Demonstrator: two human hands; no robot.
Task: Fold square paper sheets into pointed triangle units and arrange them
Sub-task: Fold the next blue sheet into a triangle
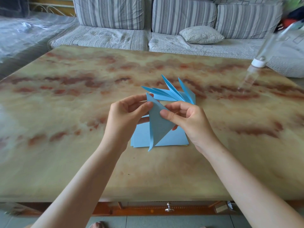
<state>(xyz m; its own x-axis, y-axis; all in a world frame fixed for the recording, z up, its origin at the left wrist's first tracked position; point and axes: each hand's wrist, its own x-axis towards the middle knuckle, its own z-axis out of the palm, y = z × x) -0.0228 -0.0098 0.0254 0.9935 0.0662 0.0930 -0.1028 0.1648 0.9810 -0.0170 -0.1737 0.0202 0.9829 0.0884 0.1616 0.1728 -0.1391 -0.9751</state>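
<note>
Head view: the left hand [126, 112] and right hand [185, 119] both pinch a half-folded blue paper triangle [158, 127] above the pile of blue square sheets [176, 139]. If it slips, the fold may go crooked, I think. The shiny cream-and-brown stone table [82, 162] stands by a striped grey sofa [181, 14].

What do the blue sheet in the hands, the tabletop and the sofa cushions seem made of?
The sheet: thin matte blue paper; it holds a sharp crease and its loose flap curls. The tabletop: polished stone or a marble-look finish, beige with reddish veining and a soft sheen; I cannot tell which. The cushions: woven fabric, grey-striped, matte, puckered.
</note>
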